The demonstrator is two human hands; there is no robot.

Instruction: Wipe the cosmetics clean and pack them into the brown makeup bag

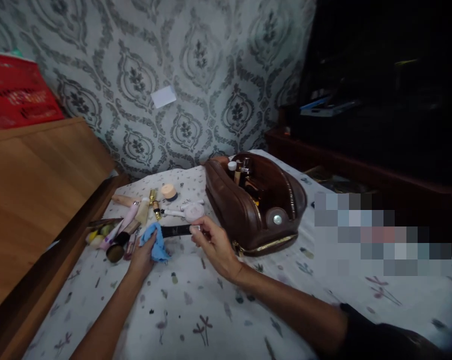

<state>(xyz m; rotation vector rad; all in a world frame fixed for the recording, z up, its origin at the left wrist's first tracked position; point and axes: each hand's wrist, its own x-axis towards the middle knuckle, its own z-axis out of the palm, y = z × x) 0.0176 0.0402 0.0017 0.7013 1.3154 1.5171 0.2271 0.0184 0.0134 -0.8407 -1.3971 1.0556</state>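
My left hand [143, 255] is closed on a crumpled blue cloth [156, 245]. A slim black item [176, 230], long and narrow, stretches from the cloth to my right hand [216, 247]. Its light-coloured right end sits pinched between my right thumb and fingers; its left end is hidden by the cloth. Just right of my right hand stands a brown leather toiletry bag [226, 202], unzipped, with several small bottles [238, 172] inside. Left of the cloth lies a cluster of cosmetics, among them a pink tube [123, 222] and a dark round-ended brush or container [115, 252].
A cream-topped jar [169, 192], gold-coloured tubes [155, 207] and a pale round item [194, 212] lie behind my hands on the patterned white cloth [188, 300]. Wooden furniture [42, 165] borders the left, a dark shelf [304, 150] the right. A pixelated patch covers the right side.
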